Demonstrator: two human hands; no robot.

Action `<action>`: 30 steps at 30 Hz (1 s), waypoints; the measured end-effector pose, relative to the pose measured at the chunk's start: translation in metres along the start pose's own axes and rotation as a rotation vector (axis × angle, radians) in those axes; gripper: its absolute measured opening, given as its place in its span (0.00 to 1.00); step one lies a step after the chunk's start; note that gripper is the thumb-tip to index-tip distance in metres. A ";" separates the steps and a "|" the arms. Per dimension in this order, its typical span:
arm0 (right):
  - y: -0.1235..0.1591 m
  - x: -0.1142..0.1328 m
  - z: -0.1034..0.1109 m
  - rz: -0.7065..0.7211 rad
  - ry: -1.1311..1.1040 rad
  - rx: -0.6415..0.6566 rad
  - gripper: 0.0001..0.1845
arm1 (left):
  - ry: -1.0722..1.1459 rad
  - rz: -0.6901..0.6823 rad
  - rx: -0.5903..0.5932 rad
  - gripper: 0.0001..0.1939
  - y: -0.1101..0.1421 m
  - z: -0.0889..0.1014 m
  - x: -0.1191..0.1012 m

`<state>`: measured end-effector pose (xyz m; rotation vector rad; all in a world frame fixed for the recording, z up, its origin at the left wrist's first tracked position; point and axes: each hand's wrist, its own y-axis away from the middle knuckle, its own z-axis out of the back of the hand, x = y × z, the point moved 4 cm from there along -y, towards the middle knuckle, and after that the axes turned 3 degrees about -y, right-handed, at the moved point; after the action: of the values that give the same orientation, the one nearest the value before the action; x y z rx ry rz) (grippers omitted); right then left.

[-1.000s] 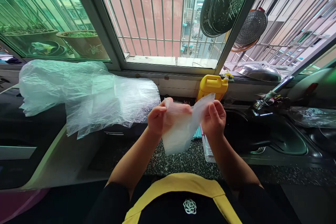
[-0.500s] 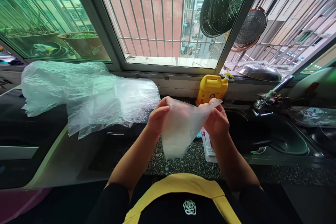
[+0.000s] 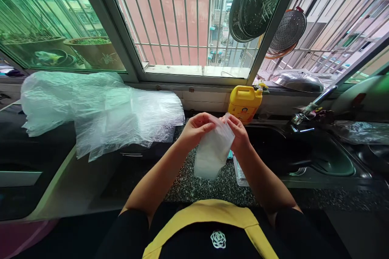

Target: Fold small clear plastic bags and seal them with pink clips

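Note:
A small clear plastic bag (image 3: 213, 151) hangs in front of my chest, above the speckled counter (image 3: 194, 188). My left hand (image 3: 197, 126) pinches its top edge on the left. My right hand (image 3: 237, 131) pinches the same edge on the right, close beside the left. Both hands are closed on the bag, fingertips nearly touching. The bag's lower part droops loose below my hands.
A heap of clear plastic sheeting (image 3: 100, 111) lies on the counter at left. A yellow jug (image 3: 244, 103) stands by the window sill. A dark sink (image 3: 304, 156) with a tap (image 3: 313, 107) is at right. Steamer trays (image 3: 258, 2) hang on the window bars.
My hands have come together, from holding the bag's top stretched wide to pinching it closed. The bag now hangs narrower and bunched.

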<state>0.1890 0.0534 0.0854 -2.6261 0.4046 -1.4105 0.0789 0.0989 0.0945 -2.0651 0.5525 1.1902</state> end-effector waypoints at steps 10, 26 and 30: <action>-0.002 -0.006 -0.004 -0.142 -0.010 0.060 0.17 | -0.060 -0.136 -0.004 0.09 -0.005 -0.004 0.001; -0.006 -0.013 0.016 -0.007 0.220 0.055 0.25 | -0.076 -0.047 -0.121 0.12 -0.001 0.005 -0.015; 0.007 -0.018 0.033 0.170 0.352 0.065 0.35 | -0.033 -0.076 -0.295 0.14 -0.002 0.016 -0.023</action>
<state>0.2057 0.0519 0.0514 -2.2303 0.5935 -1.7926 0.0591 0.1128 0.1098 -2.2843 0.2931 1.3224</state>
